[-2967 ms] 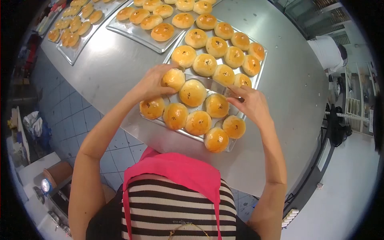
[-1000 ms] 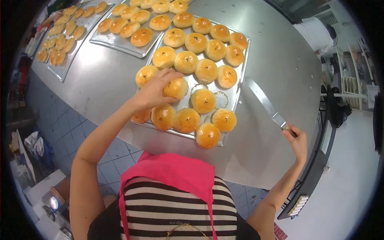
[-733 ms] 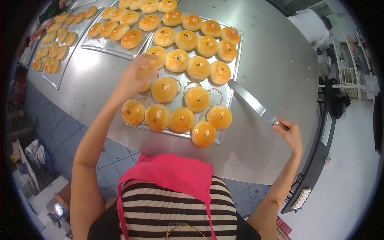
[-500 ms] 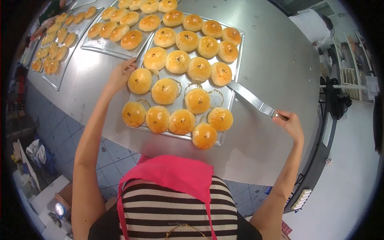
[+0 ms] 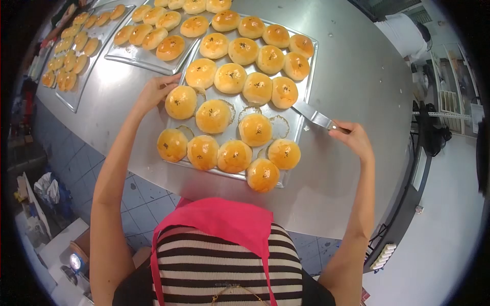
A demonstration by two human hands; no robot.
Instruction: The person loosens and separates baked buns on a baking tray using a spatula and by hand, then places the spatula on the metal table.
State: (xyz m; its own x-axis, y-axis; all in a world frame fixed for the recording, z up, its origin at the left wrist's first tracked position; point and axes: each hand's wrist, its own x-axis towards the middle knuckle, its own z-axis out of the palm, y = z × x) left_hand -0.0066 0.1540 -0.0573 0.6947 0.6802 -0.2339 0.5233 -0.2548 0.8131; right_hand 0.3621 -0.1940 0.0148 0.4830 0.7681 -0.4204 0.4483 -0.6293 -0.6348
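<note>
My right hand (image 5: 353,138) is closed around the handle of a metal spatula (image 5: 314,117). The spatula's blade reaches over the right rim of the near baking tray (image 5: 310,84), and its tip is hidden under a glossy golden bun (image 5: 285,93). At the tray's left edge, my left hand (image 5: 157,93) grips the rim with its fingers, close beside another bun (image 5: 180,102). Rows of buns with dark specks on top cover the tray. Ring-shaped baked marks show between the nearer ones, and one bun (image 5: 263,175) overhangs the front rim.
A second tray (image 5: 145,64) of buns adjoins at the upper left, with a third tray (image 5: 76,94) farther left. They lie on a steel table (image 5: 352,66). Another person's arm (image 5: 56,33) shows at the far left, and a person in white (image 5: 403,35) is at upper right.
My right hand has moved left toward the tray, pushing the spatula farther under the bun at the right end of its row. My left hand stays at the tray's rim.
</note>
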